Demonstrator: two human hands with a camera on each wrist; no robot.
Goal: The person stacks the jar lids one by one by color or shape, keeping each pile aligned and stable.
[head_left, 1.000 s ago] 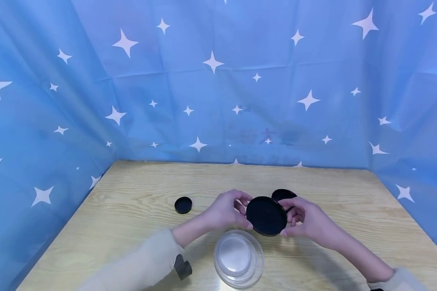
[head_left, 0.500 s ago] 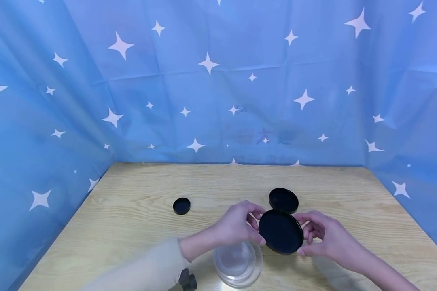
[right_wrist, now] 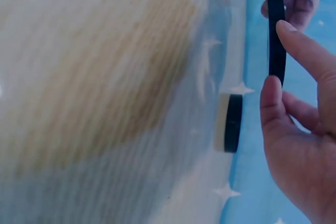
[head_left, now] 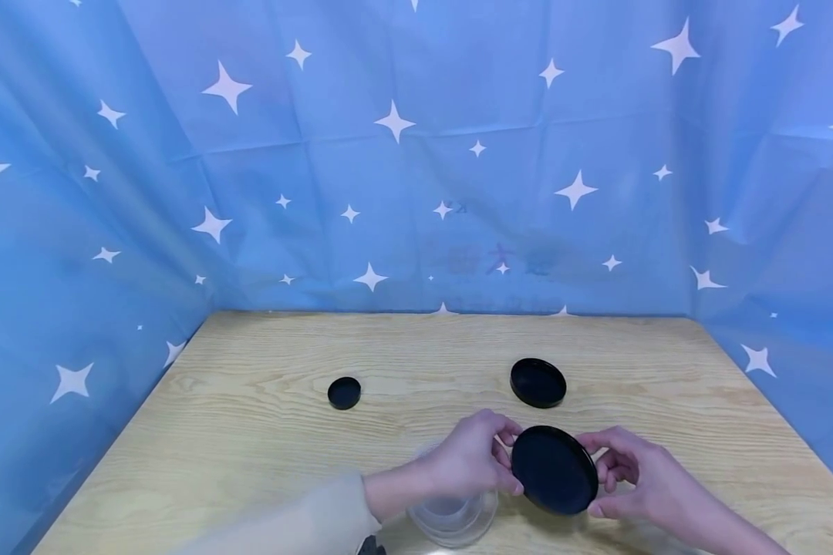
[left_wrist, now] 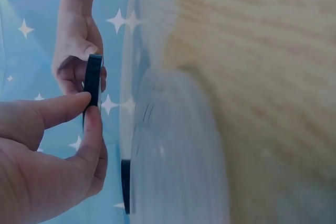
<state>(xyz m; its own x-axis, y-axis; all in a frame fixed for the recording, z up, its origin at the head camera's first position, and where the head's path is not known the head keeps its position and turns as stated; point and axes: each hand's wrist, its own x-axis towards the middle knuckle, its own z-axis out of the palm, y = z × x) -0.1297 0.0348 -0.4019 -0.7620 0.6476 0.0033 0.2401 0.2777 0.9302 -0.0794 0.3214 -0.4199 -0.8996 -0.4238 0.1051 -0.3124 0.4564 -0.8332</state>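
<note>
A large round black lid (head_left: pixel 554 470) is held up off the table between both hands, tilted with its flat face toward the head camera. My left hand (head_left: pixel 468 459) pinches its left edge between thumb and fingers, and my right hand (head_left: pixel 639 478) grips the opposite edge. Seen edge-on in the left wrist view, the black lid (left_wrist: pixel 93 80) looks thin with a short rim. Below the left hand stand clear round plastic containers (head_left: pixel 458 528), partly covered by that hand and forearm; how they fit together cannot be told.
Another black lid (head_left: pixel 537 383) lies on the wooden table (head_left: pixel 264 439) just beyond the held one. A smaller black lid (head_left: pixel 344 393) lies farther left. A blue curtain with white stars (head_left: pixel 389 185) encloses the table's back and sides.
Both hands have carried the held lid to the right and toward the person. The lid behind it has come fully into sight, and the left hand now covers more of the clear containers.
</note>
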